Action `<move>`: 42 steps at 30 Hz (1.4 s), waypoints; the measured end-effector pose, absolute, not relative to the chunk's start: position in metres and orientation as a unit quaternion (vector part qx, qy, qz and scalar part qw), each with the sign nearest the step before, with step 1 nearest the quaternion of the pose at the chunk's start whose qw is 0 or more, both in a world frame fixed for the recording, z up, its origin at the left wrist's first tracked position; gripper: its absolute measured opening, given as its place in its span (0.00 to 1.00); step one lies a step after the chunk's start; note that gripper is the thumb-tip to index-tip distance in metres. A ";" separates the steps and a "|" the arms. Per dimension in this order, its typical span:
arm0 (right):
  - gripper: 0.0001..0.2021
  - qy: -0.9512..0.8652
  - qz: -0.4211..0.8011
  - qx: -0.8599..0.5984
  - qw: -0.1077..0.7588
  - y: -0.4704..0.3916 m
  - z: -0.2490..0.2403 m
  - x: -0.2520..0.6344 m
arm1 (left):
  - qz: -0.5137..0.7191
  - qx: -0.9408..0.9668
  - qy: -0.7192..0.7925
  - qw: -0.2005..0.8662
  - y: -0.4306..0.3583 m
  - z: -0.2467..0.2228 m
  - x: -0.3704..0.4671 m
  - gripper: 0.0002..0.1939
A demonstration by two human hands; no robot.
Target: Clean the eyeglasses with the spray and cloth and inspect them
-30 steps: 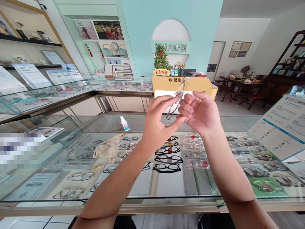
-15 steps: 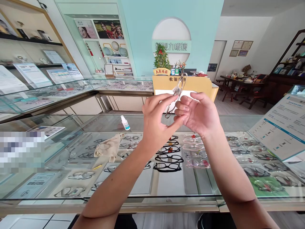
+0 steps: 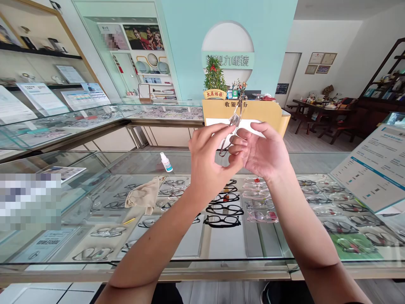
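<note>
A thin-rimmed pair of eyeglasses (image 3: 239, 113) is held up on edge above the glass counter, in front of the yellow cashier desk. My left hand (image 3: 207, 150) grips the frame between its fingers and thumb. My right hand (image 3: 261, 150) is beside it, palm toward me, its fingers curled against the lower part of the glasses with the thumb apart. What the right fingertips touch is partly hidden behind the frame and the left thumb. A small pale tag seems to sit on the lens near the left fingertips.
On the glass counter (image 3: 104, 164) stand a white spray bottle (image 3: 166, 162) and a crumpled beige cloth (image 3: 143, 196). Below the glass lie rows of eyeglasses, such as a black pair (image 3: 223, 221). At right leans a printed sign (image 3: 373, 169); the yellow desk (image 3: 270, 112) is behind.
The right fingers and the left thumb have shifted slightly at the lower part of the glasses. The glasses have tilted a little; otherwise both arms stay in place.
</note>
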State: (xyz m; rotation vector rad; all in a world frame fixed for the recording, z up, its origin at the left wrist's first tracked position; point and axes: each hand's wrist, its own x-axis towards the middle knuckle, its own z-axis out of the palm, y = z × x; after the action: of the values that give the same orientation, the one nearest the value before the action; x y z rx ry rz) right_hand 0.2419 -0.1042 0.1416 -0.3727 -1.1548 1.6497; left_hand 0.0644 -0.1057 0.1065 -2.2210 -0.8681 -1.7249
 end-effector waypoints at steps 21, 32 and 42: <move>0.19 -0.475 0.608 -0.197 0.605 -0.113 0.146 0.234 | -0.584 -0.747 -0.308 0.074 -0.106 0.109 0.063 0.25; 0.14 -0.514 0.527 -0.220 0.640 -0.113 0.143 0.230 | -0.593 -0.750 -0.290 0.049 -0.102 0.111 0.060 0.24; 0.09 -0.556 0.439 -0.259 0.656 -0.107 0.133 0.229 | -0.592 -0.760 -0.264 0.051 -0.099 0.107 0.059 0.26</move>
State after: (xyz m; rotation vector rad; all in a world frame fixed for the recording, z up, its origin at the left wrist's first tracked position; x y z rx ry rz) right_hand 0.2288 -0.1065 0.1333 -0.5874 -1.2591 0.9956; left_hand 0.0592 -0.0988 0.1068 -2.3123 -0.8020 -1.8027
